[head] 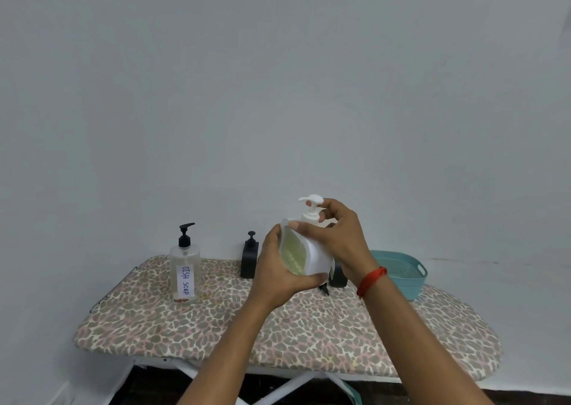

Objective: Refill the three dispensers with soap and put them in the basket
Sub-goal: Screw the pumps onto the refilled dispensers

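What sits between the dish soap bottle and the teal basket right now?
Head view: a black dispenser, the white pump bottle in the left hand and right hand, a second dark dispenser mostly hidden behind.

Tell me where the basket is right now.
In the head view, the basket stands at the back right of the ironing board, just right of a half-hidden black dispenser.

Worktop (pixel 309 336): ironing-board shape, leopard-print cover in tan, grey and pink. Pale grey wall (pixel 278 80) directly behind worktop. White crossed legs (pixel 287 387) under worktop, dark floor (pixel 540 398) below.
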